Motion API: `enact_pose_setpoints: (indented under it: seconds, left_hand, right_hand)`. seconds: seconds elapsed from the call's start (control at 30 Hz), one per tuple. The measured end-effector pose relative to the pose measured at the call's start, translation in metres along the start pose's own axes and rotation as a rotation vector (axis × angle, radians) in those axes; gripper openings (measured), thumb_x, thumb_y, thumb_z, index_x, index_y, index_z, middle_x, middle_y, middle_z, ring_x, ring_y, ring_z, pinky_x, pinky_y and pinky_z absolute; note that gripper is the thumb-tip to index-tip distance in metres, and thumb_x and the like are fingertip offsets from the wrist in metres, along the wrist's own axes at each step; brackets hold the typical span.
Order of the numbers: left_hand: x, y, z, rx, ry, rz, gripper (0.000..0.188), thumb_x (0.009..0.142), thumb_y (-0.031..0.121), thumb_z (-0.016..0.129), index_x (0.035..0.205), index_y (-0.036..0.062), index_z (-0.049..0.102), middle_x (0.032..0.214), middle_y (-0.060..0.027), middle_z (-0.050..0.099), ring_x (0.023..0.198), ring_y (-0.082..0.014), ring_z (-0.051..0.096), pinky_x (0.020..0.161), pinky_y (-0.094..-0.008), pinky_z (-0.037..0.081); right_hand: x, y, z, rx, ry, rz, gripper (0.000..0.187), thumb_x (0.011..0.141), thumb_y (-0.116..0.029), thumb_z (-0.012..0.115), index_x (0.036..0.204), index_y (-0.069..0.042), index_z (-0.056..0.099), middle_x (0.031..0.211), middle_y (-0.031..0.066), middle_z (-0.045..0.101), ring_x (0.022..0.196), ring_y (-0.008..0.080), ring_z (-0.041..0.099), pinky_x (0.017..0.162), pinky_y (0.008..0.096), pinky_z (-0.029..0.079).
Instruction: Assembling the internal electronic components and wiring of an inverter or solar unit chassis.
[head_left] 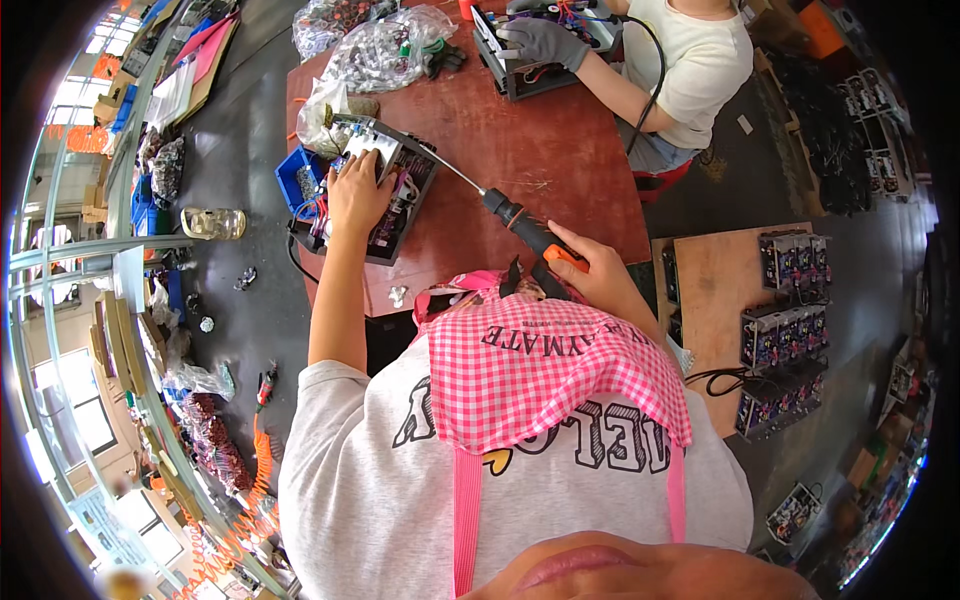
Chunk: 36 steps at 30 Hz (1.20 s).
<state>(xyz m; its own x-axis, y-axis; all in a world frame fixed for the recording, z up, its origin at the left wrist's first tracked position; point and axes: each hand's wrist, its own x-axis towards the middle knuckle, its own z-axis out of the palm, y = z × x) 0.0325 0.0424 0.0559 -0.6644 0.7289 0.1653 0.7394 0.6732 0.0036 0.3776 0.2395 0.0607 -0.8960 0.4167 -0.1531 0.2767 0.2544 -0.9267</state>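
My right hand [592, 272] is wrapped round the grip of a black and orange electric screwdriver [525, 228]. Its long thin bit points up and left, with the tip at the far side of a dark metal chassis [405, 220] on the table. Inside that chassis are circuit parts, coloured wires and a pale metal plate [372, 138]. My left hand [360, 190] lies over the chassis, fingers spread and fingertips on the pale plate. A blue bin [298, 180] of small metal pieces stands against the chassis's left side. Any screw at the bit tip is too small to see.
The red table [520, 150] carries plastic bags of parts [385, 48] at the far left. Across it, a co-worker in grey gloves [545, 45] handles another chassis [545, 78]. Several finished-looking units [785, 335] sit on a wooden board [705, 270] at right. A shelf rack stands left.
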Motion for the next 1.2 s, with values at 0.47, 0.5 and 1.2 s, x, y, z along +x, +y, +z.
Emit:
enact_pose_setpoints:
  seconds: [0.47, 0.5, 1.2]
  left_hand:
    - [-0.002, 0.016, 0.001, 0.032, 0.080, -0.040, 0.048, 0.083, 0.044, 0.070, 0.108, 0.0051, 0.058, 0.103, -0.0112, 0.068, 0.104, -0.0297, 0.064, 0.102, -0.0515, 0.041]
    - [-0.002, 0.023, 0.001, 0.032, 0.076, -0.036, 0.048, 0.083, 0.044, 0.070, 0.108, 0.0051, 0.058, 0.103, -0.0112, 0.068, 0.104, -0.0297, 0.064, 0.102, -0.0515, 0.041]
    - [-0.021, 0.066, 0.028, 0.067, 0.329, -0.040, 0.091, 0.067, 0.036, 0.087, 0.145, 0.0235, 0.042, 0.146, -0.0217, 0.038, 0.139, -0.0408, 0.034, 0.110, -0.0588, 0.030]
  right_hand:
    - [0.015, -0.017, -0.011, -0.164, -0.030, -0.034, 0.060, 0.091, -0.038, 0.068, 0.142, -0.012, 0.052, 0.110, 0.0221, 0.068, 0.096, 0.0307, 0.068, 0.084, 0.0360, 0.051]
    - [0.013, -0.014, -0.010, -0.162, -0.027, -0.029, 0.060, 0.091, -0.038, 0.068, 0.142, -0.012, 0.052, 0.110, 0.0221, 0.068, 0.096, 0.0307, 0.068, 0.084, 0.0360, 0.051]
    - [-0.017, 0.032, -0.007, -0.036, 0.024, 0.002, 0.067, 0.089, -0.052, 0.067, 0.141, -0.012, 0.053, 0.102, 0.0195, 0.068, 0.094, 0.0346, 0.068, 0.084, 0.0400, 0.051]
